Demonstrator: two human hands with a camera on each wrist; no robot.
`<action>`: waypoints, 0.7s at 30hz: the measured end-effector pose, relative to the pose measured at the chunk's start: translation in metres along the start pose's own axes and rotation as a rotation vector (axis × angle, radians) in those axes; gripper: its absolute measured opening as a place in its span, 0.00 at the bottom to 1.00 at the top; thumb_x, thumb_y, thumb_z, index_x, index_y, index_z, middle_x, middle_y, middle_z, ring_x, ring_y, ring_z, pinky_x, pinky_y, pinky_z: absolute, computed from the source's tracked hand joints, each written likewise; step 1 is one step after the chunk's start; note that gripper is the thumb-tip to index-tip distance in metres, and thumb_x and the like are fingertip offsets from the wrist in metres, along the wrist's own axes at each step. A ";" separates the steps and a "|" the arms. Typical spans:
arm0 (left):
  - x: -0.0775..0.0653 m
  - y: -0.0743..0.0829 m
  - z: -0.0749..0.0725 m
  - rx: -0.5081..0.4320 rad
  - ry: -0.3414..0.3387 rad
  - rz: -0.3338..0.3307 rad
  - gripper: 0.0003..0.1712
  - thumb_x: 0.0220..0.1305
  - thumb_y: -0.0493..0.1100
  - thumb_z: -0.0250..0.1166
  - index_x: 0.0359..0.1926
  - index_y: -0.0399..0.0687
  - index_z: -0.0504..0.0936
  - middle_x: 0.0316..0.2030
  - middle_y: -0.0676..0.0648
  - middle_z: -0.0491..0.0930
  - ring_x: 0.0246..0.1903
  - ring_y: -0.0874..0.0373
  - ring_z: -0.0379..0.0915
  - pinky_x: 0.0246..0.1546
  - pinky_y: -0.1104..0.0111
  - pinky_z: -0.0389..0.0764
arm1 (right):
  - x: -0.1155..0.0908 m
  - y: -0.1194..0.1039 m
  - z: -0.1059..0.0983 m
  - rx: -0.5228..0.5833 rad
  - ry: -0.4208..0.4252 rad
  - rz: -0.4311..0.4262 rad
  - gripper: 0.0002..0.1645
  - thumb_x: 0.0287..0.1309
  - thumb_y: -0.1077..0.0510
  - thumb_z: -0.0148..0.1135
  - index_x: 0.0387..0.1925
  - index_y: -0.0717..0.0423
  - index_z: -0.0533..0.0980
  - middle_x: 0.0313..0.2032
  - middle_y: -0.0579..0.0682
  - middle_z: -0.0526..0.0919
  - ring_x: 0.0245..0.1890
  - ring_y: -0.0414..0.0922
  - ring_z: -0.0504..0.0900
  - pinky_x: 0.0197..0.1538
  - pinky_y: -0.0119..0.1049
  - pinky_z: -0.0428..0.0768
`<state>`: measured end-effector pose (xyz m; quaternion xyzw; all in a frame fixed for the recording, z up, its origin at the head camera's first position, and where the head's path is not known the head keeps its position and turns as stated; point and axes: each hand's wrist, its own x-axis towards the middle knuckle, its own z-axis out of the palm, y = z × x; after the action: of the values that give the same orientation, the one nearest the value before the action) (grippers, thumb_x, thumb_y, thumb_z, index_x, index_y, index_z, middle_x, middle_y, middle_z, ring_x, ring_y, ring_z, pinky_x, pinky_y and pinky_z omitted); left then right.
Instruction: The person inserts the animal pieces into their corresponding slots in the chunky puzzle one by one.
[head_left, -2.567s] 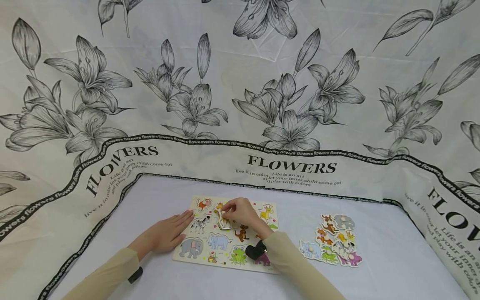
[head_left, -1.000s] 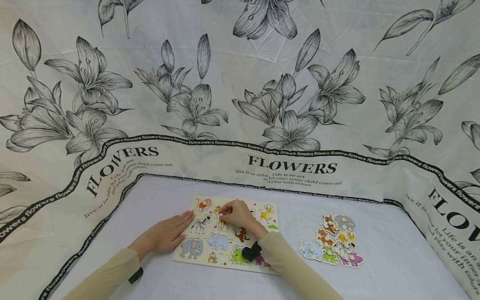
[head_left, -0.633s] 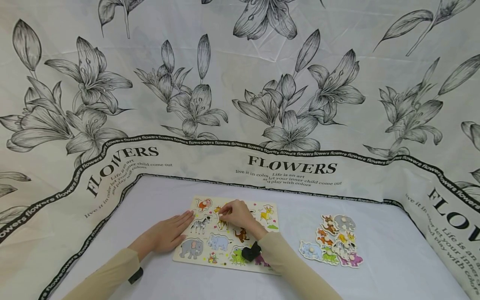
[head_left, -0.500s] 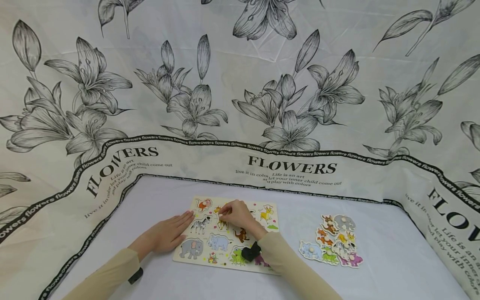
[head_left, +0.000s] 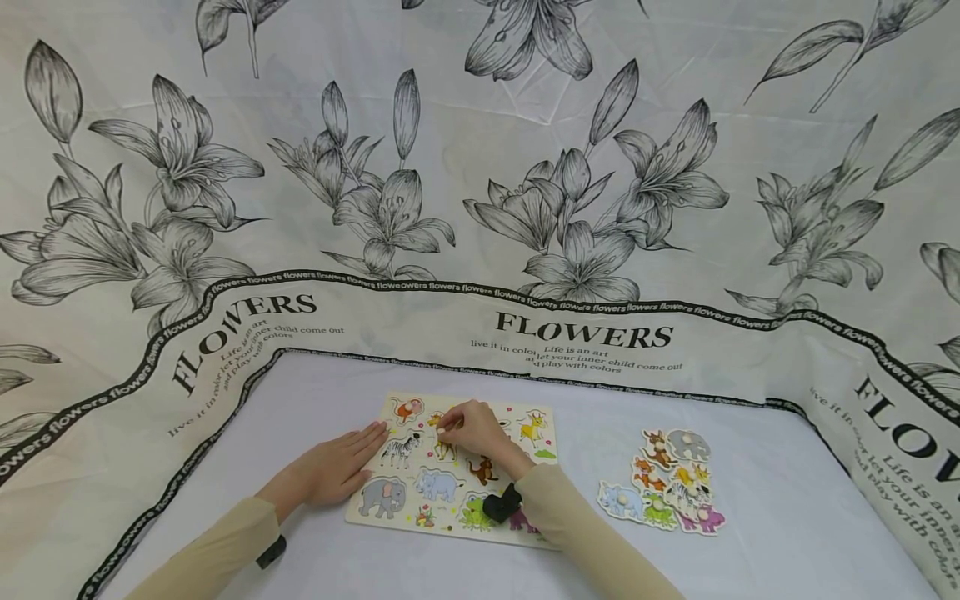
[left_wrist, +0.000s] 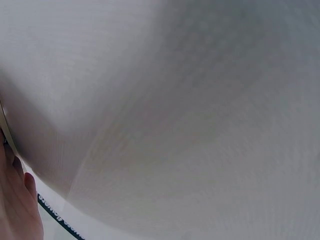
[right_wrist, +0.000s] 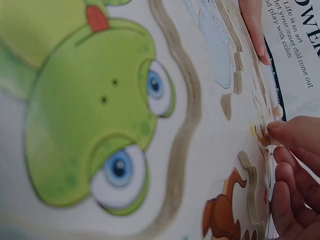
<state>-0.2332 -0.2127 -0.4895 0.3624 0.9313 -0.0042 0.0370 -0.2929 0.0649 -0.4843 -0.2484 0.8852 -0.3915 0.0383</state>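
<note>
A wooden animal puzzle board (head_left: 397, 523) lies on the white cloth. Over its upper middle, my right hand (head_left: 476, 429) pinches the giraffe piece (head_left: 445, 451) between thumb and fingers, hiding part of it. The giraffe lies close over its own place in the board. My left hand (head_left: 330, 467) rests palm down with straight fingers on the board's left edge; the left wrist view shows only part of this hand (left_wrist: 20, 205). At the top left of the board sits a monkey piece (head_left: 409, 408) with a knob. A frog picture (right_wrist: 95, 115) fills the right wrist view.
Right of the board lies a pile of loose knobbed pieces, among them a grey elephant (head_left: 688, 443), a blue rhino (head_left: 619, 500) and a purple hippo (head_left: 702, 520). A flower-printed curtain (head_left: 420, 333) with a black border surrounds the white cloth (head_left: 300, 550).
Earlier, the giraffe piece was tilted in my right hand; now it lies level over its place. During the last second both hands stay still.
</note>
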 end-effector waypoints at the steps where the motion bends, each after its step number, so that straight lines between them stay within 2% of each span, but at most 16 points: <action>1: 0.000 0.000 0.000 0.001 0.000 0.000 0.34 0.74 0.51 0.43 0.73 0.37 0.54 0.74 0.39 0.52 0.73 0.45 0.49 0.72 0.55 0.59 | 0.000 0.000 0.000 0.001 -0.002 0.003 0.07 0.52 0.59 0.71 0.35 0.55 0.85 0.30 0.49 0.86 0.23 0.35 0.76 0.27 0.26 0.76; 13: 0.000 0.001 -0.002 0.002 -0.007 -0.004 0.34 0.74 0.51 0.43 0.73 0.37 0.54 0.74 0.40 0.52 0.74 0.45 0.48 0.72 0.55 0.59 | -0.003 -0.001 -0.004 0.004 -0.007 -0.015 0.09 0.53 0.59 0.70 0.37 0.56 0.85 0.32 0.50 0.86 0.25 0.36 0.77 0.29 0.26 0.76; 21: 0.000 0.000 0.000 0.015 -0.004 0.000 0.34 0.74 0.51 0.42 0.73 0.37 0.54 0.74 0.40 0.51 0.74 0.46 0.48 0.72 0.56 0.59 | -0.007 0.000 -0.010 0.004 0.009 0.004 0.11 0.52 0.58 0.71 0.39 0.56 0.84 0.33 0.50 0.85 0.24 0.36 0.75 0.25 0.26 0.74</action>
<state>-0.2332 -0.2129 -0.4899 0.3627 0.9311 -0.0120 0.0362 -0.2895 0.0743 -0.4780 -0.2449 0.8851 -0.3942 0.0356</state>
